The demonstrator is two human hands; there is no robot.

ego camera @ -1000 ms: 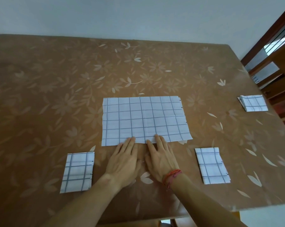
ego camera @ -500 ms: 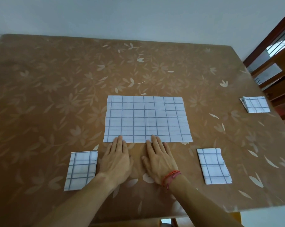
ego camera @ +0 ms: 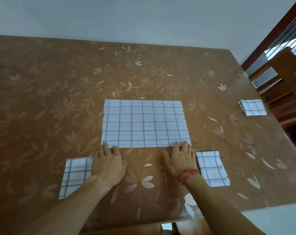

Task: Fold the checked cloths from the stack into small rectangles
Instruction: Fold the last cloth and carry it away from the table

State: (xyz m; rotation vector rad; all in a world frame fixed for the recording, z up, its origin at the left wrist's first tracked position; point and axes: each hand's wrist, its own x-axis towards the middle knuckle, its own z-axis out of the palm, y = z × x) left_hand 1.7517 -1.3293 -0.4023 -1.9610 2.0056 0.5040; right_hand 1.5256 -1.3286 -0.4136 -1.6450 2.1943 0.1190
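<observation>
In the middle of the frame the checked cloth (ego camera: 145, 123) lies flat. The left hand (ego camera: 109, 164) and right hand (ego camera: 182, 160) lie flat, fingers straight, fingertips touching its lower corners.

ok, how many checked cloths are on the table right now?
4 visible: spread cloth at centre; near-left folded cloth beside the left hand; near-right folded cloth beside the right hand; stack at the far right, which may hide more.
</observation>
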